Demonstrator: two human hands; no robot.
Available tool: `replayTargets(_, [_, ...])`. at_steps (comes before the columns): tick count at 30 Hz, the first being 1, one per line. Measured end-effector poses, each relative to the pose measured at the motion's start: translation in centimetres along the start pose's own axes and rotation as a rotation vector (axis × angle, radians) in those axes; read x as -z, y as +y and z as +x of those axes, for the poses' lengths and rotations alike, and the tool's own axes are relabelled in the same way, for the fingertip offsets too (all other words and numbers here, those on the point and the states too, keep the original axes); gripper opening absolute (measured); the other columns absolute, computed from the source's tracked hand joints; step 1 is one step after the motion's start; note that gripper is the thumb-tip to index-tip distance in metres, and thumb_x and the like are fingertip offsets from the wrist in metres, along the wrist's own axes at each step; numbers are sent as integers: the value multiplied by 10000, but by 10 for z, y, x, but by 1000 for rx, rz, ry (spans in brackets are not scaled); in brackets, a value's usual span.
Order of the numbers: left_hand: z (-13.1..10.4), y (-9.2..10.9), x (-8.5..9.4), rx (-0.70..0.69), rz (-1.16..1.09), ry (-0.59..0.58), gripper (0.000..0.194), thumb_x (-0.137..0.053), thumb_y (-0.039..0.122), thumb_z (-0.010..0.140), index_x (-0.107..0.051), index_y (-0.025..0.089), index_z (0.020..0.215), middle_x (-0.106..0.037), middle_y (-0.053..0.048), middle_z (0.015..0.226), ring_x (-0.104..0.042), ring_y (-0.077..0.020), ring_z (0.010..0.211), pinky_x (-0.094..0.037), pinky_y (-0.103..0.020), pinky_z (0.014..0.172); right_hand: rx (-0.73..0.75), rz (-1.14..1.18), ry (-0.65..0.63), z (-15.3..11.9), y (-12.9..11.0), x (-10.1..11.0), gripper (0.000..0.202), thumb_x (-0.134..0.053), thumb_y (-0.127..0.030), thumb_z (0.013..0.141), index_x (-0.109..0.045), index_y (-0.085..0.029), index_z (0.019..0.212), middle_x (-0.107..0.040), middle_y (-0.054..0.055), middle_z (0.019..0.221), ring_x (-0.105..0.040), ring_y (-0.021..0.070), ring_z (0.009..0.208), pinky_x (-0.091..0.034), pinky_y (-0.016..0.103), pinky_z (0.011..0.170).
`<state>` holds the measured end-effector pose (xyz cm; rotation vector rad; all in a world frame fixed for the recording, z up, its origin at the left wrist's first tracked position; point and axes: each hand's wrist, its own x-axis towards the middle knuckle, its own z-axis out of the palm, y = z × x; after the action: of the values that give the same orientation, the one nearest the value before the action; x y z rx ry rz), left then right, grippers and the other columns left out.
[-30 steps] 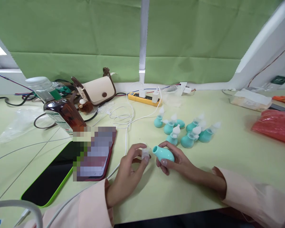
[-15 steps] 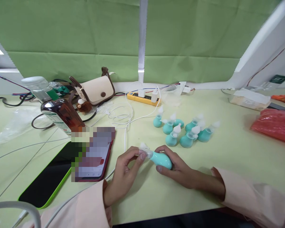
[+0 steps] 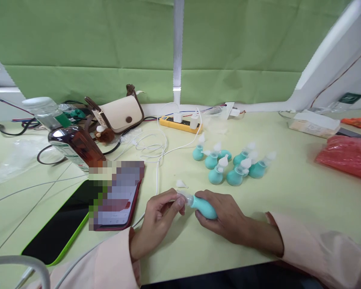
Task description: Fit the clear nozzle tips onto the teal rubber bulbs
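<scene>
You're seeing the desk (image 3: 243, 224) under bright, fairly even light, with a small patch of glare blowing out at the upper left. Soft shadows are falling beneath your hands, and pale highlights are shining on the turquoise bulb (image 3: 205, 207). Wide-angle distortion is stretching the sides, the right sleeve (image 3: 315, 241) is looking soft, and blocky pixelation is covering a phone screen (image 3: 117, 200).

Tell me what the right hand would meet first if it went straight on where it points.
The right hand would probably meet the clear piece first, at the neck of the teal bulb it holds, then the left hand pinching that piece; depth there is unclear.
</scene>
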<state>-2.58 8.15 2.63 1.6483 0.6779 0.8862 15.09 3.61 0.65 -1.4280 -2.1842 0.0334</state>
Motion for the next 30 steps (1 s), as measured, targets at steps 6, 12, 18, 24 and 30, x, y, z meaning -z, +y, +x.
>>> replayTargets(6, [1,1,2,23,-5,-39,230,-473,223,829,-584,126,652,-538,-22,644,-498,-128,645,-374,-226,629,-121,248,-100,3,-3,6,161,-445,-236,780,-426,-199,936,-551,-8,705,-502,127,581,-362,234,543])
replayTargets(12, [3,2,3,-17,80,-80,254,-455,211,836,-592,127,639,-548,-32,638,-499,-137,634,-367,-241,612,-270,607,-232,10,6,12,154,-458,-308,811,-425,-205,921,-473,-17,737,-436,106,631,-377,205,567])
replayTargets(18, [-1,0,0,-21,74,10,190,-497,218,808,-539,151,635,-507,-5,626,-472,-122,613,-378,-235,599,-278,740,-351,16,2,20,204,-432,-378,834,-477,-189,897,-458,-19,726,-419,91,621,-368,188,543])
replayTargets(24, [-3,-2,0,52,-47,80,131,-484,306,813,-396,209,819,-472,36,648,-443,-109,589,-359,-218,552,8,274,-198,10,-6,19,155,-487,-287,782,-525,-179,886,-550,-5,705,-491,112,615,-354,223,559])
replayTargets(30, [-4,-9,-4,17,198,114,351,-461,390,797,-447,188,511,-350,41,469,-331,-114,458,-284,-248,445,290,-292,16,6,-10,10,274,-423,-382,811,-572,-167,892,-561,34,615,-479,129,481,-233,251,450])
